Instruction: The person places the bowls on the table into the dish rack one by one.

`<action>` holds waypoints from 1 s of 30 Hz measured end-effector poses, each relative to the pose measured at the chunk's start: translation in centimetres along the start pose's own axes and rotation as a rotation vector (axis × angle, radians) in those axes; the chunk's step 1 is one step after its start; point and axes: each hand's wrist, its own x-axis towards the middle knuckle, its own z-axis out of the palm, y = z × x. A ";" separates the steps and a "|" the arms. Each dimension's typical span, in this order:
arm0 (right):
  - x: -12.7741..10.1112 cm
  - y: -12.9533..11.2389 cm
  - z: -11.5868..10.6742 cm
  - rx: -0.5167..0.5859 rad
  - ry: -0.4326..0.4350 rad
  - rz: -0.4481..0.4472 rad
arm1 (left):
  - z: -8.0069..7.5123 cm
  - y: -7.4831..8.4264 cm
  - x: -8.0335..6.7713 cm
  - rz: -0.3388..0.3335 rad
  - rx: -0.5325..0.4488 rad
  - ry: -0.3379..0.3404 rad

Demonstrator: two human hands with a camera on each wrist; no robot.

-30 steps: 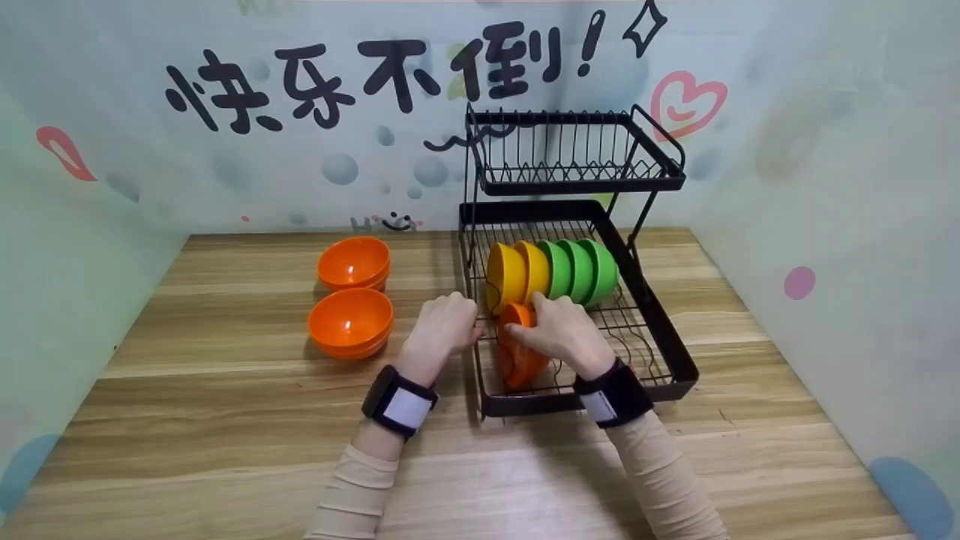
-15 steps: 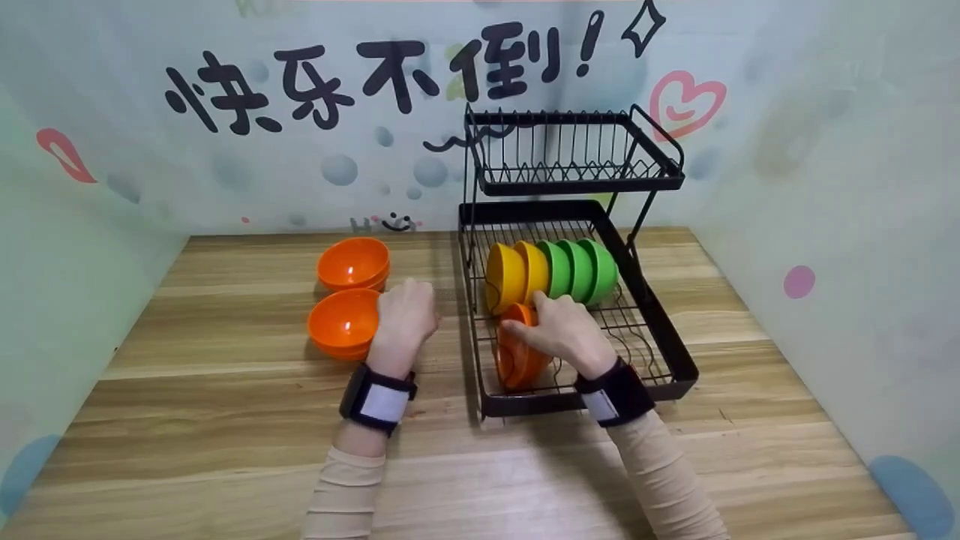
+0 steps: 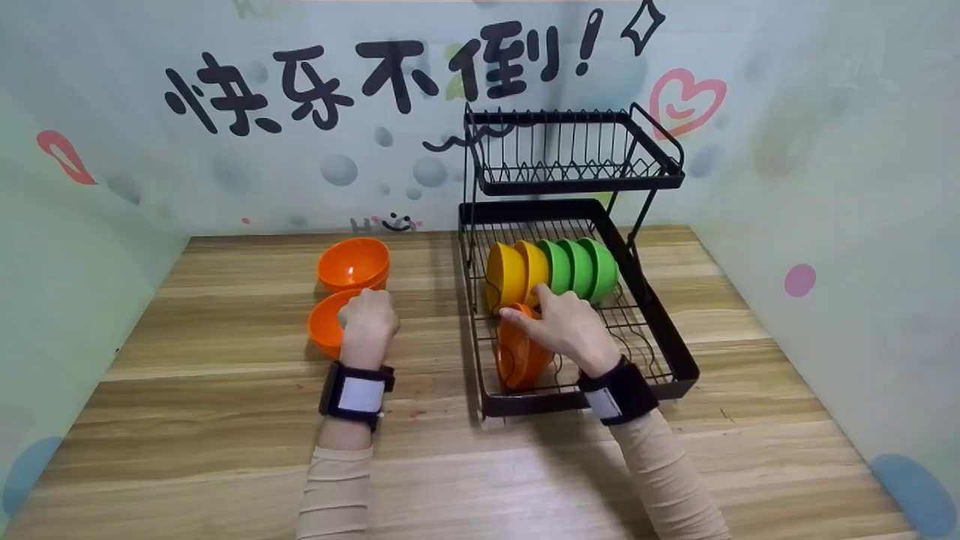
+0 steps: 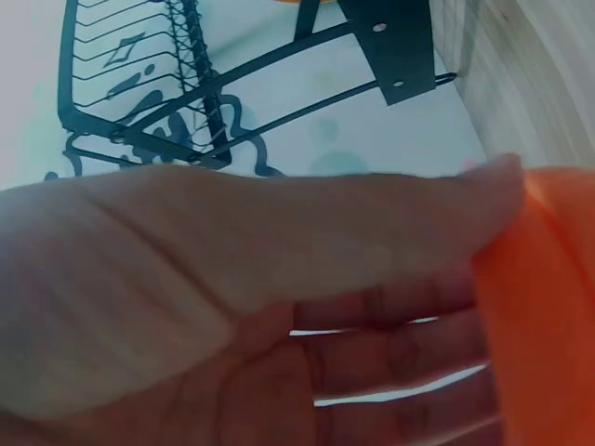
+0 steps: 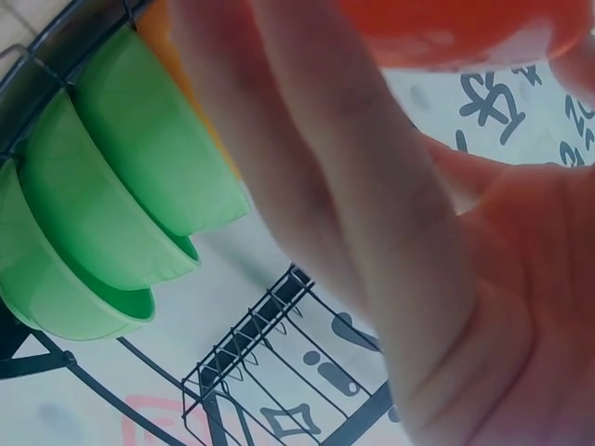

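Observation:
In the head view my left hand (image 3: 369, 324) reaches over the right side of the nearer orange bowl (image 3: 325, 327). In the left wrist view its thumb and fingers lie on either side of an orange bowl's edge (image 4: 548, 307), gripping it. My right hand (image 3: 571, 330) is at an orange bowl (image 3: 517, 360) standing on its side in the dish rack (image 3: 517, 406). Its thumb is spread from the fingers, which extend along the bowl in the right wrist view. The fingertips are partly hidden there.
Behind the right hand, yellow bowls (image 3: 505, 277) and green bowls (image 3: 600, 271) stand on edge in a row. Farther left on the table (image 3: 225, 337) sits another orange bowl stack (image 3: 352, 262). An upper wire shelf (image 3: 577, 184) rises over the rack's back.
My left hand has moved left from the rack's edge to the nearer orange bowl. The right hand stays by the racked bowl, with its thumb raised slightly.

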 end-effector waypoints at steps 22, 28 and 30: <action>0.0 0.5 -1.1 -0.001 0.083 0.028 | 0.0 0.1 0.2 0.069 0.088 0.117; 0.2 0.5 -1.2 0.021 0.119 0.036 | -0.3 0.4 -0.1 0.082 0.117 0.155; 0.2 0.6 -1.3 0.028 0.132 0.035 | -0.6 0.5 -0.2 0.085 0.120 0.152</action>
